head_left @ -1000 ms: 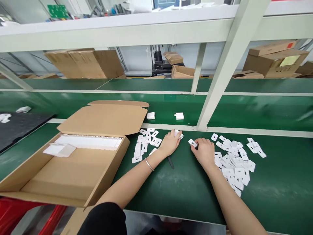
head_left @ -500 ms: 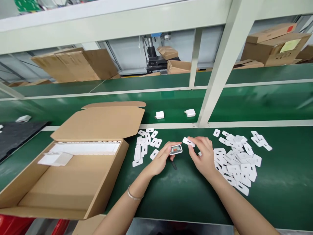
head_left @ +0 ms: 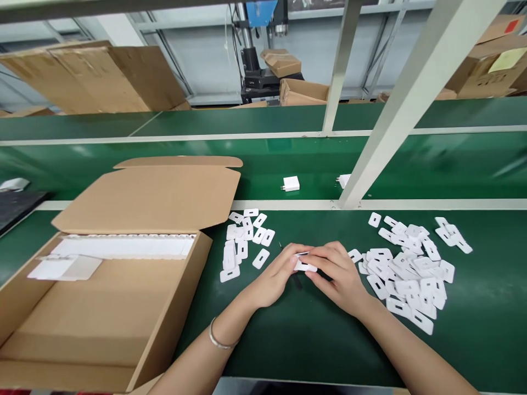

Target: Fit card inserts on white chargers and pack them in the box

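Note:
My left hand (head_left: 275, 278) is closed on a small white housing, mostly hidden behind fingers. My right hand (head_left: 335, 274) pinches a white plate (head_left: 305, 266) against that housing, so both hands meet in front of me. Under them a small dark strip (head_left: 297, 281) lies on the green table (head_left: 313, 340). To the left of my hands is a small group of white plates with slots (head_left: 242, 249). A larger heap of similar white plates (head_left: 411, 274) spreads out to the right.
An open cardboard box (head_left: 164, 323) with a white piece (head_left: 78, 267) inside stands at the left. Behind the table edge sit two white plug adapters, one (head_left: 291, 184) fully visible, the other (head_left: 343, 180) partly behind a slanted post (head_left: 395, 104). More cartons (head_left: 135, 77) stand further back.
My right hand has moved left and brought its white plate onto the housing in my left hand, whose open inside no longer shows. The camera view has shifted.

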A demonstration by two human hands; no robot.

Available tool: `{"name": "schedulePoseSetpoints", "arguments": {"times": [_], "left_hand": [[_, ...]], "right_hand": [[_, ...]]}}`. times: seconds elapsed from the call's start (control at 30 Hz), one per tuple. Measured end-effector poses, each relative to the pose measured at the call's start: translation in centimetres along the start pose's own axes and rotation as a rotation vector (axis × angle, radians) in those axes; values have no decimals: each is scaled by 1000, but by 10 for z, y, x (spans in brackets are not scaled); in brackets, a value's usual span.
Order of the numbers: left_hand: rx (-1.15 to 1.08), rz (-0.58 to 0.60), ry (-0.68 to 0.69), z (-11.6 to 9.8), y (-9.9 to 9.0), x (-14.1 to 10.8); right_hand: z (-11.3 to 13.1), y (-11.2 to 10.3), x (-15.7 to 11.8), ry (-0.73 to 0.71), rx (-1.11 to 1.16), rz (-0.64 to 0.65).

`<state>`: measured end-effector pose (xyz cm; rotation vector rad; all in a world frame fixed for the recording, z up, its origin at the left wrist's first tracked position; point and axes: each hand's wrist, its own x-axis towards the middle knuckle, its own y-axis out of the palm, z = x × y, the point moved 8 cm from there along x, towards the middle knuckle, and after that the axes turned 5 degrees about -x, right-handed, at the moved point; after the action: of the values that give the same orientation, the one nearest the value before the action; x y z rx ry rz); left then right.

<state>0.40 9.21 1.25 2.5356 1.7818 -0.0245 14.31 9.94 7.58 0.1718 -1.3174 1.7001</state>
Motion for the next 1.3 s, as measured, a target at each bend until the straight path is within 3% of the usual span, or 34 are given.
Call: {"name": "schedulePoseSetpoints", "arguments": {"times": [0.3, 0.53, 0.7, 0.87, 1.1, 1.3], "left_hand": [[48, 21, 85, -12, 6, -1], [100, 40, 139, -10, 10, -2], [63, 31, 165, -9, 12, -2], [158, -25, 233, -14, 11, -3], [185, -42, 225, -8, 15, -1], [150, -40, 281, -11, 16, -3]], "right_hand": [[-12, 4, -4, 176, 176, 16], [-30, 27, -16, 507, 347, 223], [-32, 38, -21, 585, 454, 366], [-25, 34, -15, 542, 539, 337], [-31, 36, -21, 638, 439, 309], [-40, 42, -29, 710, 556, 254]]}}
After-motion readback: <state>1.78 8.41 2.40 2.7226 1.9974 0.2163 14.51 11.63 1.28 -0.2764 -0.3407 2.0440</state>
